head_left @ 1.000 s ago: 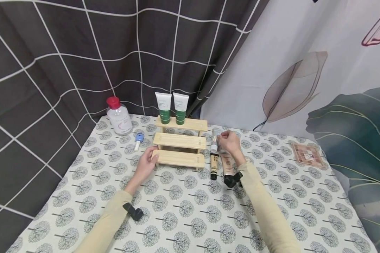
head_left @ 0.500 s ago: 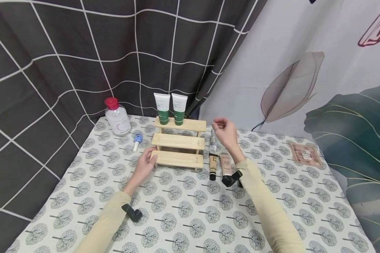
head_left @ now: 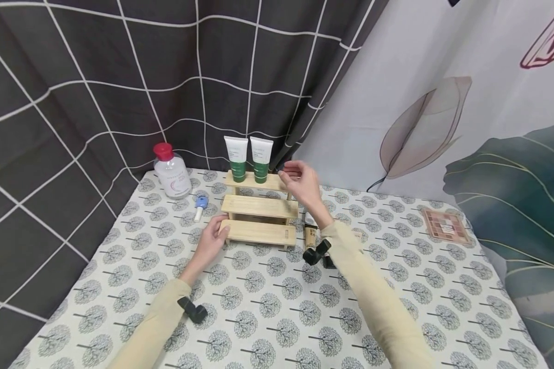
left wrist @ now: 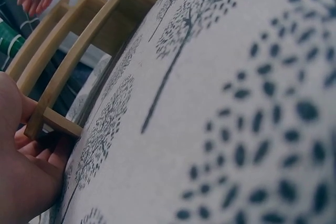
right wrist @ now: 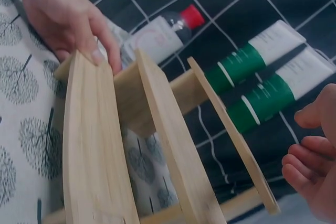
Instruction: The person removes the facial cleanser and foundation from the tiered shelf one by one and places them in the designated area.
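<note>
A three-step wooden shelf (head_left: 260, 206) stands on the patterned cloth. My left hand (head_left: 211, 238) pinches the left end of its lowest step, thumb on top and fingers round the edge, as the left wrist view confirms. Two white and green tubes (head_left: 237, 159) (head_left: 260, 160) stand upright side by side on the top step. My right hand (head_left: 302, 183) hovers by the top step's right end, fingers loosely bent, nothing visible in it. In the right wrist view, the right hand (right wrist: 317, 156) is beside the tubes (right wrist: 281, 88), apart from them.
Behind the left side stands a red-capped bottle (head_left: 173, 173), with a small blue and white item (head_left: 200, 207) beside it. Right of the shelf, a gold tube (head_left: 310, 236) and other tubes lie partly under my right arm. A pink palette (head_left: 447, 226) lies far right.
My right hand has lifted from the grey tube beside the shelf and moved left to the top step's right end. The left hand keeps its grip in place.
</note>
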The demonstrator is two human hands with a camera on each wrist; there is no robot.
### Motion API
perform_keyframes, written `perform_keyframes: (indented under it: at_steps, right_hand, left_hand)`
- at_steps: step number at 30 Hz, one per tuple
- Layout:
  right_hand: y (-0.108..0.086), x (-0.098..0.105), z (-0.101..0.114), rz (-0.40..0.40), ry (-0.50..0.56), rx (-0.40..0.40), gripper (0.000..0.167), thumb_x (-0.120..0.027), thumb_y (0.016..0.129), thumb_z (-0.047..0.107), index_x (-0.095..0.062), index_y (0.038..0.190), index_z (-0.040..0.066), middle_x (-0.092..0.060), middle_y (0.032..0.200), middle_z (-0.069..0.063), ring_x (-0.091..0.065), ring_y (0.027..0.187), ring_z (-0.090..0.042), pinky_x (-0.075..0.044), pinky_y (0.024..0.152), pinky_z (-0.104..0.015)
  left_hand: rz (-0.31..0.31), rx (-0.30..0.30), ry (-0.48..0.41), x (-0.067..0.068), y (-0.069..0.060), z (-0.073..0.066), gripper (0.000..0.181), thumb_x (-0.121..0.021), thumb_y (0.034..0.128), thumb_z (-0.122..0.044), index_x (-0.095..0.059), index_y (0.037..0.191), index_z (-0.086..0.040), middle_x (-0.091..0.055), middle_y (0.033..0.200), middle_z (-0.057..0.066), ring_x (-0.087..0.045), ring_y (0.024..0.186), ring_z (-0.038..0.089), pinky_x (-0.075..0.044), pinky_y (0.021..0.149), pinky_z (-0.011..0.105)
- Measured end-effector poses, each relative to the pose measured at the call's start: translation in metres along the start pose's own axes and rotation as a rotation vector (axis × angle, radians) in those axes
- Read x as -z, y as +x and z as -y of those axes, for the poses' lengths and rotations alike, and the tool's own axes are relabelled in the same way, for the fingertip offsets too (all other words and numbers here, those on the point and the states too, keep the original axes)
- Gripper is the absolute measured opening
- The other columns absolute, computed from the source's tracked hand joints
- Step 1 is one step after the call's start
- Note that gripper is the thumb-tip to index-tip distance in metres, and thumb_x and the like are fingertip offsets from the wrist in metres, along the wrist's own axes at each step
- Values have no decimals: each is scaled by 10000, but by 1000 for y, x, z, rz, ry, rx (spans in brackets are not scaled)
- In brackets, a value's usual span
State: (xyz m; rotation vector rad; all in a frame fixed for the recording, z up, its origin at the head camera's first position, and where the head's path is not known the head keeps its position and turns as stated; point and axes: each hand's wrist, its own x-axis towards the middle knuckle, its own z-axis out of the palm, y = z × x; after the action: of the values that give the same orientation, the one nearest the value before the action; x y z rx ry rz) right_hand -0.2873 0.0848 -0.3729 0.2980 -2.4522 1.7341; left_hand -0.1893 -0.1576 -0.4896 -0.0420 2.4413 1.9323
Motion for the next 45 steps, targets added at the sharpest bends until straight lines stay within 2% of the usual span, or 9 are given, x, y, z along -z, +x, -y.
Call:
perform_keyframes:
  at_steps: [10, 19, 24, 32, 37, 45]
  right_hand:
    - [6, -30, 5, 26, -38, 25, 431, -741, 916, 125, -598, 1280, -57, -686, 1230, -239, -696, 1124, -334, -596, 1002, -320]
    - [10, -50, 4, -25, -103, 36, 414, -749, 904, 121, -596, 1249, -49, -703, 1187, -217, -706, 1081, -320, -612, 966, -331]
    - [10, -56, 4, -60, -99, 41, 388, -738, 915, 111, -596, 1232, -60, -699, 1172, -225, -704, 1077, -322, -616, 960, -326]
    - [7, -56, 0, -90, -69, 86, 344, -721, 930, 83, -603, 1218, -64, -695, 1176, -236, -702, 1093, -330, -614, 967, -320]
    - [4, -52, -3, -120, -30, 82, 337, -711, 939, 89, -609, 1236, -35, -701, 1167, -210, -707, 1074, -308, -615, 955, -301]
    - [1, -32, -3, -141, -12, 101, 359, -685, 952, 75, -591, 1282, -30, -679, 1205, -228, -695, 1072, -339, -609, 976, -354]
  left_hand:
    - [-9, 34, 11, -2, 0, 5, 452, -486, 1054, -113, -399, 1485, -12, -376, 1586, 256, -449, 1435, 381, -427, 1187, 405]
    - [-6, 11, 7, -3, -1, 4, 449, -482, 1054, -100, -394, 1482, 4, -383, 1579, 263, -450, 1434, 379, -428, 1178, 379]
    - [-5, 7, 1, -3, 0, 4, 454, -488, 1052, -102, -395, 1484, 2, -389, 1574, 264, -460, 1426, 383, -436, 1172, 382]
    - [-10, 13, 13, -3, 1, 3, 457, -491, 1051, -107, -397, 1485, 0, -394, 1572, 264, -464, 1423, 386, -438, 1174, 395]
    - [-10, 13, 23, -2, 2, 4, 456, -495, 1050, -117, -403, 1482, -5, -401, 1568, 263, -480, 1410, 391, -449, 1169, 413]
    - [4, 25, -7, 0, 4, 6, 456, -487, 1048, -99, -398, 1483, 5, -405, 1566, 261, -495, 1396, 396, -454, 1165, 417]
